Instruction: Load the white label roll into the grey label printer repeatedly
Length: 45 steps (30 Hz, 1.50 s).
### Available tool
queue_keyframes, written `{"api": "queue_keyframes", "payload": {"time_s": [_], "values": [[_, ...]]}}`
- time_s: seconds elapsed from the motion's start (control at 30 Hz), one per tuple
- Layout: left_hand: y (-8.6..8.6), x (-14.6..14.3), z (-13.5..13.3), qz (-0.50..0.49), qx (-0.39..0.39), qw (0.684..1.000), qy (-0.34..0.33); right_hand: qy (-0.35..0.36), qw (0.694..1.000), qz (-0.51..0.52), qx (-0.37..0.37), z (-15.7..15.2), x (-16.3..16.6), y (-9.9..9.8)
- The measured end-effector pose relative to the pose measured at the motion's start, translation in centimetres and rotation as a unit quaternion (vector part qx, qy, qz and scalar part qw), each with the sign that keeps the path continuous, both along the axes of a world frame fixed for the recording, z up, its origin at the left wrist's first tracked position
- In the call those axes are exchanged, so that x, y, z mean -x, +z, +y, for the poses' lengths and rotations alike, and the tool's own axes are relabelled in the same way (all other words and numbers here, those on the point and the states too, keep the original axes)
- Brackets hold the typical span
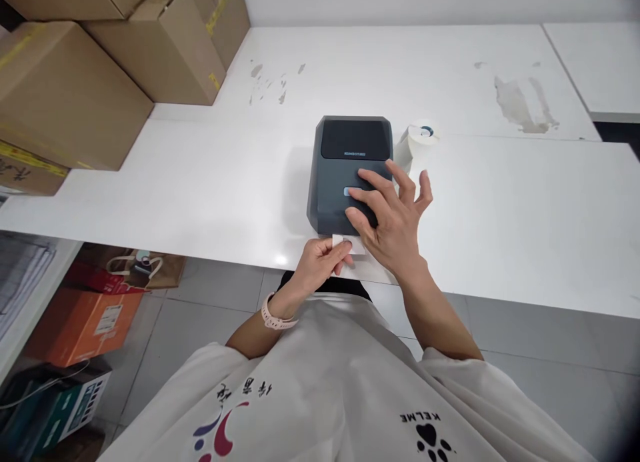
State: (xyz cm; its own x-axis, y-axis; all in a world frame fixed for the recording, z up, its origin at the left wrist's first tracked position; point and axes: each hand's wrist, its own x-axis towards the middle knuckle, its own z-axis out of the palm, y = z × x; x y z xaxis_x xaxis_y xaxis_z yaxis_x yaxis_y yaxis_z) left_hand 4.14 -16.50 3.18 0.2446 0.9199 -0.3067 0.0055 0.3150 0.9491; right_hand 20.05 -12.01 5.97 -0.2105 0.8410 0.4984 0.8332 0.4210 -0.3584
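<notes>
A dark grey label printer [330, 182] with a black window lies on the white table near its front edge. My right hand [393, 219] rests over the printer's right side with its fingers spread, one fingertip at the light-coloured button [347, 191]. At the printer's front edge, my left hand [325, 257] pinches a white paper label strip [338, 239] between thumb and finger. More of the strip shows to the right of the thumb. Just behind the printer's right side stands a roll of white labels [417, 142].
Cardboard boxes [165, 49] are stacked at the back left of the white table [525, 215]. Below the table on the left are an orange box [90, 322], a paper bag [167, 265] and a green box [70, 412]. Worn patches mark the tabletop.
</notes>
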Motion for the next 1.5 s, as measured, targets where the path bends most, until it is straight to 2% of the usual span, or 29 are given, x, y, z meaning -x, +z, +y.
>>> {"api": "queue_keyframes", "payload": {"time_s": [0.17, 0.2, 0.27, 0.37, 0.43, 0.47, 0.53, 0.63, 0.7, 0.8, 0.9, 0.97, 1.03, 1.07, 1.13, 1.2, 1.27, 1.37, 1.5], "values": [[0.1, 1.3, -1.3, 0.011, -0.025, 1.0, 0.004, 0.035, 0.997, 0.069, -0.024, -1.2, -1.3, -2.7], [0.2, 1.7, -1.4, 0.013, -0.048, 0.998, 0.034, 0.042, 0.995, 0.081, -0.031, -1.5, -1.6, -3.1], [0.6, 2.5, -1.2, 0.011, -0.111, 0.984, 0.138, 0.047, 0.994, 0.088, -0.049, -1.6, -1.9, -3.3], [1.8, 3.4, 1.0, 0.002, -0.222, 0.927, 0.302, 0.046, 0.991, 0.085, -0.097, -0.2, -1.7, -1.3], [2.4, 3.7, 3.3, 0.011, -0.279, 0.898, 0.34, 0.052, 0.983, 0.102, -0.144, 2.0, -1.4, 1.2], [2.5, 3.8, 4.7, 0.025, -0.297, 0.895, 0.333, 0.059, 0.977, 0.117, -0.166, 3.4, -1.2, 2.5], [2.3, 3.8, 7.4, 0.072, -0.304, 0.91, 0.272, 0.085, 0.965, 0.149, -0.2, 7.0, -1.0, 5.2], [1.1, 3.6, 11.2, 0.14, -0.266, 0.941, 0.155, 0.115, 0.946, 0.187, -0.239, 12.7, -1.2, 8.7], [0.3, 3.3, 13.0, 0.166, -0.242, 0.951, 0.098, 0.109, 0.951, 0.182, -0.227, 15.6, -1.5, 10.4], [0.1, 2.8, 14.2, 0.21, -0.221, 0.95, 0.071, 0.06, 0.973, 0.095, -0.203, 16.5, -1.6, 12.1], [0.6, 2.4, 14.1, 0.246, -0.219, 0.941, 0.083, 0.002, 0.967, 0.036, -0.251, 13.7, -1.2, 12.0], [0.7, 2.3, 14.0, 0.253, -0.234, 0.935, 0.082, 0.03, 0.981, 0.005, -0.192, 11.8, -0.7, 10.7], [0.6, 2.4, 14.0, 0.257, -0.25, 0.931, 0.075, 0.089, 0.992, -0.075, -0.051, 10.7, -0.1, 8.8], [0.4, 2.5, 14.1, 0.258, -0.256, 0.929, 0.071, 0.111, 0.985, -0.129, 0.02, 10.7, 0.2, 7.9], [0.0, 2.7, 14.4, 0.255, -0.267, 0.927, 0.066, 0.141, 0.951, -0.245, 0.126, 11.1, 0.7, 6.2], [-0.5, 2.8, 14.6, 0.245, -0.274, 0.927, 0.066, 0.161, 0.901, -0.345, 0.21, 11.9, 1.2, 5.1], [-0.9, 2.9, 14.8, 0.235, -0.279, 0.928, 0.07, 0.177, 0.861, -0.393, 0.269, 12.6, 1.4, 4.8], [-1.2, 2.9, 14.8, 0.226, -0.28, 0.93, 0.073, 0.232, 0.851, -0.357, 0.308, 13.2, 1.0, 5.3], [-1.3, 3.0, 14.7, 0.206, -0.287, 0.933, 0.077, 0.314, 0.864, -0.193, 0.343, 12.4, -1.9, 7.3]]}}
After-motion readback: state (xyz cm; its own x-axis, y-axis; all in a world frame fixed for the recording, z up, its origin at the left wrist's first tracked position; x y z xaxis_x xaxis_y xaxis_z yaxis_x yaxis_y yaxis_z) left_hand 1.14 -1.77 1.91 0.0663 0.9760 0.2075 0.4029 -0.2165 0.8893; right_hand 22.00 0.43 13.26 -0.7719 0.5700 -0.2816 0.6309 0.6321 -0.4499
